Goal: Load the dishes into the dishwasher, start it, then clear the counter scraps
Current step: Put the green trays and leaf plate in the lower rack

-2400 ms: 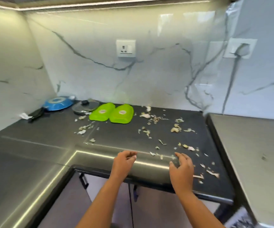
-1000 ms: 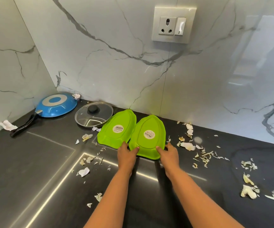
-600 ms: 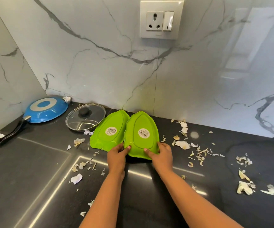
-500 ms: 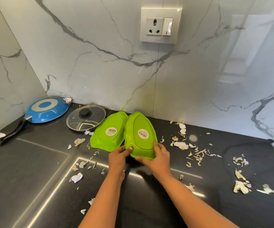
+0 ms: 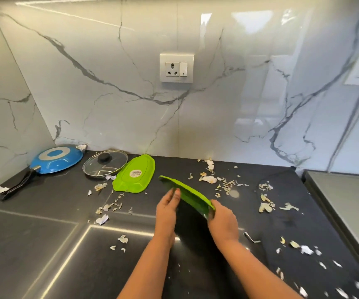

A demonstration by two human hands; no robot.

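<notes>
While scraps [image 5: 211,179] litter the table [image 5: 34,244], the right hand [image 5: 223,222] grips a green plate [image 5: 190,196] lifted on edge, the left hand [image 5: 166,207] flat against it; second plate [image 5: 136,174], lid [image 5: 105,163] and pan [image 5: 56,158] remain unloaded.

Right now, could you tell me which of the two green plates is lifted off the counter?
The right green plate, tilted, gripped by the right hand; the other lies flat.
</notes>
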